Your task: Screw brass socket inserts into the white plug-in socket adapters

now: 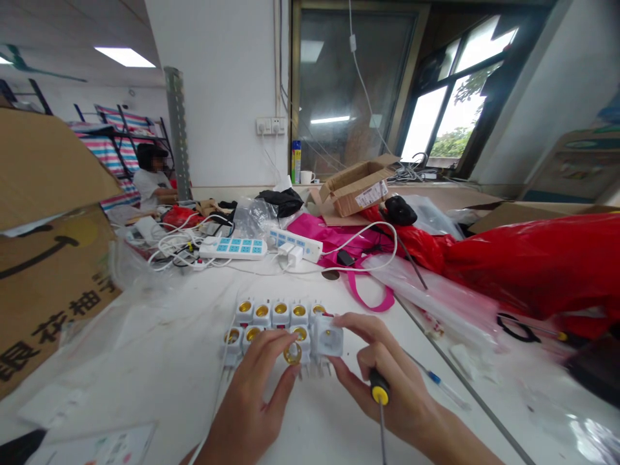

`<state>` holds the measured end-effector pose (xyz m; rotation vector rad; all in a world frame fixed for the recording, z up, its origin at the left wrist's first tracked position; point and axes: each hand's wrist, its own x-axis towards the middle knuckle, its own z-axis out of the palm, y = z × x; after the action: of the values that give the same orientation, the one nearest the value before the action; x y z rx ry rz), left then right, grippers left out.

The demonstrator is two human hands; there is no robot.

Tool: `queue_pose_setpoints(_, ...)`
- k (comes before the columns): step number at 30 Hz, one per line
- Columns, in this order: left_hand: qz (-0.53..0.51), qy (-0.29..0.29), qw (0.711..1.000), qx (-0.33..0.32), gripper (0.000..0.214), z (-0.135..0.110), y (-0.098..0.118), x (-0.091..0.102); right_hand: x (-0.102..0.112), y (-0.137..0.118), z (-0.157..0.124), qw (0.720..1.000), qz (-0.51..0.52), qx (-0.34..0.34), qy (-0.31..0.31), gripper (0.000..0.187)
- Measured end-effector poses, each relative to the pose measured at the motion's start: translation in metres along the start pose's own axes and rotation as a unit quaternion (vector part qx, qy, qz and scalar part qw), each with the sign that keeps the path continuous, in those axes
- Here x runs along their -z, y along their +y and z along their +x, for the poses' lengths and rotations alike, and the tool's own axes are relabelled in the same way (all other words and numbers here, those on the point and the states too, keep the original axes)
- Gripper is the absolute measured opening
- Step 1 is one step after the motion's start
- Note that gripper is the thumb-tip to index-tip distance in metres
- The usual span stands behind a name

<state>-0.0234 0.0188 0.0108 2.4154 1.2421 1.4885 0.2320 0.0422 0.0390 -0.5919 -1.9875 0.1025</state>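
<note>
My left hand [259,387] pinches a brass threaded ring [292,352] between thumb and fingertips. Close on its right, my right hand [387,368] grips a white plastic lamp socket housing [329,337] by its edges, its hollow side facing me. A screwdriver [380,391] with a black and yellow handle is also tucked in the right hand, its shaft pointing down toward me. Just behind both hands stand two rows of white lamp sockets [280,312] with brass threads inside, several in all. My fingers partly cover the front row.
White power strips [233,248] with tangled cables lie farther back. A pink bag [334,236], an open cardboard box [358,184] and red plastic [523,248] line the back and right. A large carton [53,290] stands left. A blue-tipped tool [433,377] lies right. Another person sits at the far left.
</note>
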Motion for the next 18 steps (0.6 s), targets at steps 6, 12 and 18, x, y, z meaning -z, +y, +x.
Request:
queue_pose_setpoints(6,-0.05,-0.08,0.995,-0.033,0.042,-0.001,0.001,-0.002,-0.002,0.001,0.004,0.998,0.038,-0.04,0.041,0.039)
queue_pose_setpoints(12,-0.083,-0.173,0.978,-0.077,0.049,0.001,0.009,-0.006,-0.006,0.012,0.011,0.81,0.398,-0.363,0.233,0.034)
queue_pose_setpoints(18,-0.064,-0.217,0.968,-0.109,0.04,0.001,0.009,-0.011,-0.003,0.018,0.012,0.582,0.638,-0.458,0.211,0.038)
